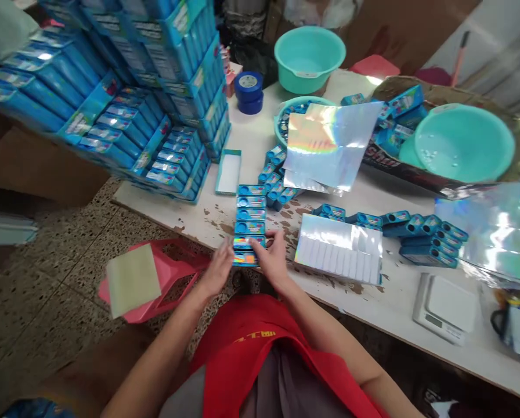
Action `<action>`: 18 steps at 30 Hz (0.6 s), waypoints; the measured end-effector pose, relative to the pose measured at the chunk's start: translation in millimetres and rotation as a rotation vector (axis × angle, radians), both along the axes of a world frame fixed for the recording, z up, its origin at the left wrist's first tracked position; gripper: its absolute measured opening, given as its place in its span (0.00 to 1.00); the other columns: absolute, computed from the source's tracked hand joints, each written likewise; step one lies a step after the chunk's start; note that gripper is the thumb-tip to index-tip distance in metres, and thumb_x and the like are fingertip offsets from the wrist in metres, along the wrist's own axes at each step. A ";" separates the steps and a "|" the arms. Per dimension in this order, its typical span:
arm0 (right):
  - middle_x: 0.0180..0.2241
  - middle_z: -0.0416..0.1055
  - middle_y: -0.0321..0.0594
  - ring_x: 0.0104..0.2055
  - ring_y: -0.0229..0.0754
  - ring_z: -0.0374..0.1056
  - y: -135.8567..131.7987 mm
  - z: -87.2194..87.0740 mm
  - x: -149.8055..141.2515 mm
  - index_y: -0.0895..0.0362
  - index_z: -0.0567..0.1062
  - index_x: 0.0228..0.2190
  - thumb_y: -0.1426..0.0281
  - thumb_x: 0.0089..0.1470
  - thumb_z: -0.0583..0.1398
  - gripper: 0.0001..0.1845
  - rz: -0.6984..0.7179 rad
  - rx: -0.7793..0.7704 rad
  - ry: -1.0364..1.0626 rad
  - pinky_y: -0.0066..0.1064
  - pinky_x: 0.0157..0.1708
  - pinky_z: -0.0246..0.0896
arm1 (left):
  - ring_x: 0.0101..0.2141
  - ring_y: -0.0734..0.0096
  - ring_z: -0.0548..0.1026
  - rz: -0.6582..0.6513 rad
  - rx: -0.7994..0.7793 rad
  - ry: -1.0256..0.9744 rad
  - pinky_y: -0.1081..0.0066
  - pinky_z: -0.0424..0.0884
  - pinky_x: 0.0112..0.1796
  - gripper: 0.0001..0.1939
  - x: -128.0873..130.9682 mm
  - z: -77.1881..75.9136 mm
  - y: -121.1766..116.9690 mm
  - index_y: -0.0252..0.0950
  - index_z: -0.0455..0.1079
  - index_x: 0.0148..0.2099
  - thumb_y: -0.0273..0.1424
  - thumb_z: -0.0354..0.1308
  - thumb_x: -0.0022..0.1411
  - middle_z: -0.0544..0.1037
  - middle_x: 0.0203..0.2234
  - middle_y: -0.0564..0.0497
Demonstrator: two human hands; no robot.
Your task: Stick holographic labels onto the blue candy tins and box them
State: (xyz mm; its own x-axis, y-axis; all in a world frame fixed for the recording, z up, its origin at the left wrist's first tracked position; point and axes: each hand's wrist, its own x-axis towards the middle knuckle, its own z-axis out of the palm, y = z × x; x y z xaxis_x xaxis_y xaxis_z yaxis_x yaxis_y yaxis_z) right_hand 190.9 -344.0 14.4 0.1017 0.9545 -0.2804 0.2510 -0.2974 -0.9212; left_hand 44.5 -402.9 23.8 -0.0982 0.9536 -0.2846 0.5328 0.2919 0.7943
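Note:
A row of small blue boxes [250, 223] lies lined up on the white table [399, 302], running from the near edge away from me. My left hand [219, 268] presses against the left side of the row's near end. My right hand [272, 255] cups the right side, fingers curled against the nearest box. Both hands squeeze the near end of the row between them. An empty blue tray [228, 172] lies just beyond the row.
Tall stacks of filled blue cartons [155, 87] stand at the left. Shiny holographic sheets [329, 142], loose blue boxes [416, 232], two teal basins [310, 55], blue tape rolls [248, 90] and a white scale [445, 307] lie on the table. A pink stool [164, 278] stands on the floor.

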 end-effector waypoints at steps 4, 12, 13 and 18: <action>0.35 0.68 0.37 0.32 0.38 0.64 8.6 1.2 48.2 0.55 0.66 0.38 0.60 0.51 0.58 0.15 0.060 0.107 0.059 0.32 0.33 0.62 | 0.58 0.54 0.61 0.149 0.352 0.317 0.51 0.55 0.58 0.33 9.7 29.4 10.6 0.34 0.66 0.56 0.54 0.41 0.63 0.67 0.56 0.38; 0.43 0.67 0.48 0.45 0.47 0.63 67.8 -31.3 238.8 0.56 0.70 0.44 0.67 0.59 0.50 0.15 -0.096 0.530 -0.704 0.43 0.45 0.61 | 0.63 0.59 0.54 -0.455 0.555 0.364 0.56 0.57 0.59 0.25 211.5 12.9 98.4 0.35 0.57 0.64 0.37 0.42 0.68 0.62 0.61 0.43; 0.43 0.67 0.49 0.47 0.48 0.62 75.0 -38.2 252.2 0.56 0.70 0.45 0.68 0.59 0.49 0.16 -0.033 0.531 -0.788 0.45 0.47 0.59 | 0.64 0.56 0.50 -0.532 0.465 0.423 0.52 0.53 0.60 0.27 230.7 -3.5 111.4 0.36 0.55 0.65 0.40 0.43 0.68 0.58 0.63 0.44; 0.50 0.65 0.53 0.50 0.54 0.58 82.9 -61.3 289.2 0.57 0.70 0.50 0.63 0.59 0.52 0.21 0.081 0.431 -1.074 0.47 0.48 0.55 | 0.66 0.51 0.37 -0.693 0.260 0.585 0.40 0.37 0.61 0.35 262.7 -62.6 135.8 0.41 0.47 0.68 0.50 0.44 0.64 0.43 0.68 0.49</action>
